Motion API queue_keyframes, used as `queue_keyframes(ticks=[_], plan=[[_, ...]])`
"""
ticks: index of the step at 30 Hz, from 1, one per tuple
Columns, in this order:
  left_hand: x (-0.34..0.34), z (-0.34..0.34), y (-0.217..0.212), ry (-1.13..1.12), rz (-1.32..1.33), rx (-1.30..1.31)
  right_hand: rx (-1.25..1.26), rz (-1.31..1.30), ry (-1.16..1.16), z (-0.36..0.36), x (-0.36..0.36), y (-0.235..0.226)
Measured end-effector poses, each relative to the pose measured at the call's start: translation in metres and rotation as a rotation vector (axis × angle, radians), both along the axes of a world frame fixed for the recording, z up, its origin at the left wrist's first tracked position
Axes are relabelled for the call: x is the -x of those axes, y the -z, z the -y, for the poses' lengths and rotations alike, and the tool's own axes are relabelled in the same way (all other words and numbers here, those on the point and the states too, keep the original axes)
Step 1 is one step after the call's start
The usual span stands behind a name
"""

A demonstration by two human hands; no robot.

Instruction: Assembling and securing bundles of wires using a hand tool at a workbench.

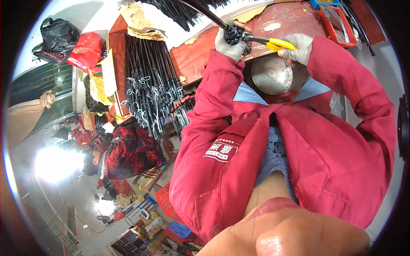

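My left hand (230, 46), in a pale work glove, is closed around the black hub end of an umbrella frame (233, 33). A long dark shaft (205, 10) runs from that hub to the upper left. My right hand (300, 49), also gloved, grips yellow-handled pliers (279, 44). The metal jaws of the pliers reach the hub, right by my left fingers; whether they bite on anything is too small to tell. Below the hands is a round metal dish (272, 76), its surface worn.
A red-brown worktop (192, 59) lies under and beyond my hands. Bundled black umbrella frames (149, 81) with white ties hang over its left side. At the far right stands a red bin (339, 27). To the left another person (128, 151) bends near crates (168, 202) and clutter.
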State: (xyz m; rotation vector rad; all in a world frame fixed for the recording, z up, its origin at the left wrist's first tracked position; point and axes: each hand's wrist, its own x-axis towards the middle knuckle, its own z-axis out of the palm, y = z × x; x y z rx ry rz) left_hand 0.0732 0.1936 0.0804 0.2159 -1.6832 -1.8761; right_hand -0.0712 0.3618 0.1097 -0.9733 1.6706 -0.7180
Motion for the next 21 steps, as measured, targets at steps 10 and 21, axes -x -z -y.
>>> queue_keyframes(ticks=[10, 21], plan=[[0.002, -0.002, 0.000, -0.127, 0.103, 0.159, 0.417, -0.720, -0.038, -0.009, -0.002, -0.008], [-0.001, -0.001, 0.009, -0.037, -0.050, 0.042, -0.401, 0.029, -0.078, 0.009, -0.011, -0.041]])
